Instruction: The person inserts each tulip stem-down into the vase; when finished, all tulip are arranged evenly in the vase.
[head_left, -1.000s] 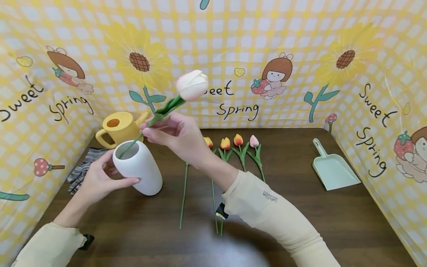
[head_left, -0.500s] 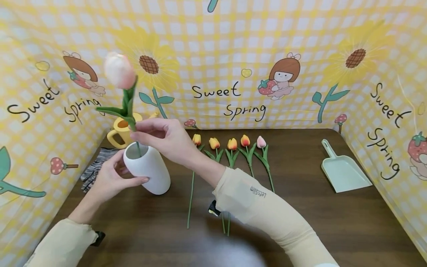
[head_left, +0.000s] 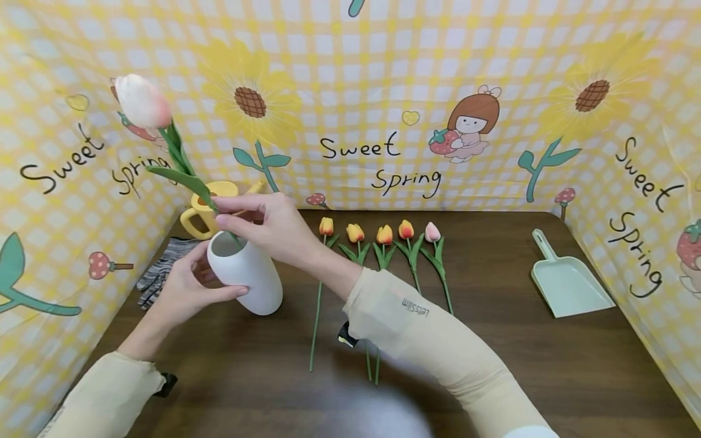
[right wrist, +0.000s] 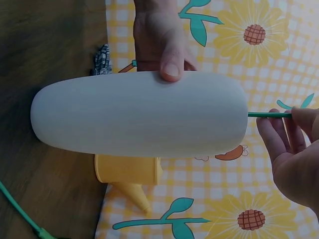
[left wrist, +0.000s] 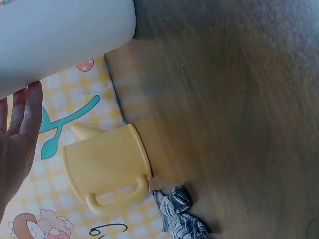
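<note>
A white vase [head_left: 249, 277] stands tilted at the left of the table, its mouth leaning left. My left hand [head_left: 188, 286] grips its side, thumb across the front and fingers behind. Just above the rim, my right hand [head_left: 274, 225] pinches the green stem of a white-pink tulip [head_left: 143, 102] between thumb and fingers. The stem [right wrist: 269, 115] runs into the vase mouth in the right wrist view; its lower end is hidden inside. The tulip's bloom leans up and to the left, one leaf hanging out beside the hand.
Behind the vase is a yellow watering can [left wrist: 107, 162], with grey knit gloves [head_left: 164, 271] to its left. Several orange-yellow tulips [head_left: 384, 235] and one pink tulip [head_left: 432, 232] lie in a row mid-table. A pale green dustpan [head_left: 572, 283] lies at the right. Patterned cloth walls enclose the table.
The tulip has swung from leaning right to leaning left, and its stem has gone deeper into the vase. My right hand has come down close to the rim; the left keeps its grip.
</note>
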A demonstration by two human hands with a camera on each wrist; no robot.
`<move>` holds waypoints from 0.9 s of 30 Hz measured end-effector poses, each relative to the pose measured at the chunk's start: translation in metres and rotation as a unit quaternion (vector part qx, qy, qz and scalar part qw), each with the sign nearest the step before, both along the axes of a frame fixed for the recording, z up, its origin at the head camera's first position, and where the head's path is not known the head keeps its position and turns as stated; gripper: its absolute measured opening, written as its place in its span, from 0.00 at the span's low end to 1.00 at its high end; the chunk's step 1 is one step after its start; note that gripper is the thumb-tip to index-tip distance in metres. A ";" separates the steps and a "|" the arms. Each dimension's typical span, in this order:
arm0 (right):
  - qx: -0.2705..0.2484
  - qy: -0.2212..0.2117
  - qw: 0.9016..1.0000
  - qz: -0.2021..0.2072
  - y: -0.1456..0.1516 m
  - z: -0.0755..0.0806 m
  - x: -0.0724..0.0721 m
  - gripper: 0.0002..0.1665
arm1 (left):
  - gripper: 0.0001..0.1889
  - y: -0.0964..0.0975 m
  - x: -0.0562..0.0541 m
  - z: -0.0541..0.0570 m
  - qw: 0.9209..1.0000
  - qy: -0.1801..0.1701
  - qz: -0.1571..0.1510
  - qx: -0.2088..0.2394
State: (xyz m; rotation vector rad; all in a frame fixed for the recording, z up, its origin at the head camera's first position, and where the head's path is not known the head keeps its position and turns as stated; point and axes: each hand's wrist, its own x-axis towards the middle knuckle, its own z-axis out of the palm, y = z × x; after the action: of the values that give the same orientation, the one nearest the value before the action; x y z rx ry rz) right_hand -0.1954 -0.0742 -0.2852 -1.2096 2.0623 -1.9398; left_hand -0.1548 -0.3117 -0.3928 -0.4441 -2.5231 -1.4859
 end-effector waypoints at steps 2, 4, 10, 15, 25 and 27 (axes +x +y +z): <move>0.009 0.019 1.000 -0.006 -0.001 0.000 -0.001 0.19 | 0.47 -0.001 0.000 0.000 1.000 0.006 0.002 -0.006; 0.021 0.038 0.999 -0.017 -0.002 -0.001 -0.002 0.18 | 0.47 -0.001 0.000 0.000 1.000 0.008 0.001 -0.010; 0.044 0.084 0.995 -0.028 -0.004 -0.007 -0.004 0.17 | 0.48 -0.001 -0.001 -0.001 1.000 0.012 -0.007 -0.010; 0.034 0.102 0.994 -0.032 -0.006 -0.012 -0.005 0.17 | 0.49 -0.003 -0.002 -0.001 1.000 0.021 -0.015 -0.010; 0.039 0.110 0.992 -0.049 -0.008 -0.016 -0.007 0.16 | 0.47 -0.003 -0.002 -0.001 0.999 0.026 -0.017 -0.013; 0.040 0.096 0.993 -0.056 -0.008 -0.016 -0.007 0.15 | 0.43 -0.003 -0.001 -0.001 1.000 0.023 -0.015 -0.013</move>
State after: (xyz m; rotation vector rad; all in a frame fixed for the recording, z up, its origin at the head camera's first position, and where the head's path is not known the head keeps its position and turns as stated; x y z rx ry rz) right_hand -0.2025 -0.0827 -0.3010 -1.3378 2.3241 -1.8286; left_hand -0.1557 -0.3148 -0.3941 -0.5155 -2.5142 -1.4375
